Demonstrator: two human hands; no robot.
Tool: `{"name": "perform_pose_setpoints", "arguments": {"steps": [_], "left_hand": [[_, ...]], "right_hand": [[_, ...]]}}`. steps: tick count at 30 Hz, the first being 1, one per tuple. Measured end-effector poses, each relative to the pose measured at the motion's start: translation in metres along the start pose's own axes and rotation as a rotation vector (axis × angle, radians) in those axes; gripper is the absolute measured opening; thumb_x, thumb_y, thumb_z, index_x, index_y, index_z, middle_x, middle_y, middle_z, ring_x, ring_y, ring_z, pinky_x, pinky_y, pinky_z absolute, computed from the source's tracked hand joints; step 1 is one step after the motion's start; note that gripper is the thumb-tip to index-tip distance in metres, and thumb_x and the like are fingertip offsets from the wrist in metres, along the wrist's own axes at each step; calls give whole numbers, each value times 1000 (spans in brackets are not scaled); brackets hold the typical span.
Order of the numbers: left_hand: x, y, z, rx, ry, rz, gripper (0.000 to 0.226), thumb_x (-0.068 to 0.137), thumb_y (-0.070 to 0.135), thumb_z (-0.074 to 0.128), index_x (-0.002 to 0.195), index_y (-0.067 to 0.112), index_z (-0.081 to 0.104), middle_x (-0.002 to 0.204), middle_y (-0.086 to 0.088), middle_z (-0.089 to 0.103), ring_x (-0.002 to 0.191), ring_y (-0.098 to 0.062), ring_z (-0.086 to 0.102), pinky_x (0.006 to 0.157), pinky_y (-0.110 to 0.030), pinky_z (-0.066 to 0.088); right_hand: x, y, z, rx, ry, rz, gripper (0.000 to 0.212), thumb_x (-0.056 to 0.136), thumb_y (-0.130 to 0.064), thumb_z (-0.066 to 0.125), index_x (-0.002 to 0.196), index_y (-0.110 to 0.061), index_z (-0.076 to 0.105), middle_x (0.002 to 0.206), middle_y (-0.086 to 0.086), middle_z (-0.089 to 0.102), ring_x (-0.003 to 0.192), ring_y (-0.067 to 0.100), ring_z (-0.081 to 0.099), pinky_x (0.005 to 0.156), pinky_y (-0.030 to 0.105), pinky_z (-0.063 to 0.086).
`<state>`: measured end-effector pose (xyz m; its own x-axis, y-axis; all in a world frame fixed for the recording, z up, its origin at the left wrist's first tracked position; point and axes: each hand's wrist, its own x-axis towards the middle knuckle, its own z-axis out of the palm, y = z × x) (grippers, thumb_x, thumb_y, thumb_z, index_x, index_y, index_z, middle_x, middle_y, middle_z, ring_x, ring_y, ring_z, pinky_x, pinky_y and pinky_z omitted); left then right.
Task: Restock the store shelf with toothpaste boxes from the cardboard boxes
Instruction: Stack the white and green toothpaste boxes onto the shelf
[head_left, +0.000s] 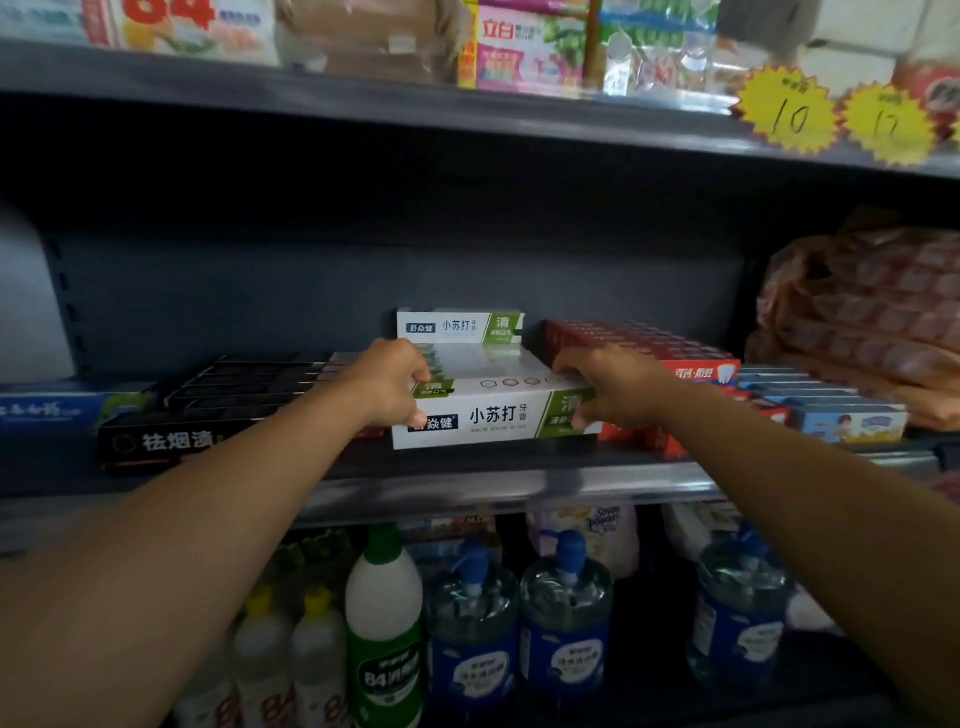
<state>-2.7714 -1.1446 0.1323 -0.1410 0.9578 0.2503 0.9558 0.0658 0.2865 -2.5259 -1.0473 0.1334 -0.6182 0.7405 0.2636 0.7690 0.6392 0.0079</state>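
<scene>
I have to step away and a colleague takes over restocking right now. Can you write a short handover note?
Left hand grips the left end, right hand the right end of the front white-and-green toothpaste box at the middle shelf's front edge.
More of the same sit behind; one stands higher at the back.
Black boxes lie left, red boxes right.
Done: white-green row mostly filled.
Left: seat this box. Cardboard boxes are not in view.

White-green toothpaste box (493, 418): smooth printed card, slight sheen. Shelf (519, 486): dark painted metal, glossy front rail. Blue-capped bottles (563, 618) below: clear plastic. White bleach bottle (384, 613): opaque plastic. Bag (857, 312) at right: probably crinkly plastic film, blurred.
</scene>
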Motion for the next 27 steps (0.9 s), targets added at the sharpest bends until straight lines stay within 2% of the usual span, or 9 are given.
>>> {"name": "perform_pose_setpoints", "arguments": {"steps": [3,6,9,12,15,17,20,25,27], "left_hand": [[12,-4,13,70,-18,-1,64,74,18,82,132,12,56,133,-9,57,121,-25,54,103,-33,42],[17,-6,22,128,-20,13,61,77,24,79,133,15,56,132,-8,58,120,-25,55,93,-28,41],[23,-12,24,121,-17,11,59,75,24,81,129,11,60,128,-9,62,116,-26,57,96,-31,45],[29,-19,22,131,6,16,39,71,20,84,102,1,71,105,-13,70,101,-28,63,88,-35,51],[33,-21,20,145,28,26,18,72,15,82,80,6,70,80,-6,62,84,-26,61,71,-27,43],[34,-21,21,185,35,33,16,74,16,80,71,7,67,70,-3,55,78,-25,57,66,-26,38],[36,-22,26,212,68,8,29,76,11,75,57,10,54,63,-3,48,72,-24,52,62,-26,37],[39,-23,30,172,65,-7,29,77,6,73,56,8,53,64,-5,51,72,-26,54,61,-27,40],[39,-23,29,164,70,9,7,78,9,74,77,3,70,83,-10,65,85,-28,62,71,-33,50]], "right_hand": [[11,7,19,-10,-26,-3,62,72,-25,80,126,-23,50,122,3,59,108,21,53,85,32,44],[18,13,34,6,-41,-11,64,71,-23,80,128,-22,51,123,4,59,110,22,54,87,32,44],[24,14,39,-13,-34,-29,64,71,-26,80,129,-20,53,125,4,58,111,22,54,93,36,46],[28,11,38,-112,-18,-64,68,72,-31,80,132,-18,52,128,5,52,116,23,50,94,39,45],[33,10,37,-161,-1,-75,63,74,-28,78,132,-20,52,129,2,51,117,23,49,93,38,46],[37,11,38,-191,23,-84,58,77,-25,75,130,-21,54,129,2,51,117,23,49,92,40,46],[42,11,38,-204,30,-94,51,78,-24,73,126,-20,58,127,1,53,115,22,50,90,38,47],[47,11,41,-210,13,-83,48,81,-25,70,127,-20,57,128,1,56,114,22,52,92,40,47],[47,10,42,-195,11,-69,47,82,-24,70,127,-20,57,129,1,56,115,22,52,94,41,47]]}}
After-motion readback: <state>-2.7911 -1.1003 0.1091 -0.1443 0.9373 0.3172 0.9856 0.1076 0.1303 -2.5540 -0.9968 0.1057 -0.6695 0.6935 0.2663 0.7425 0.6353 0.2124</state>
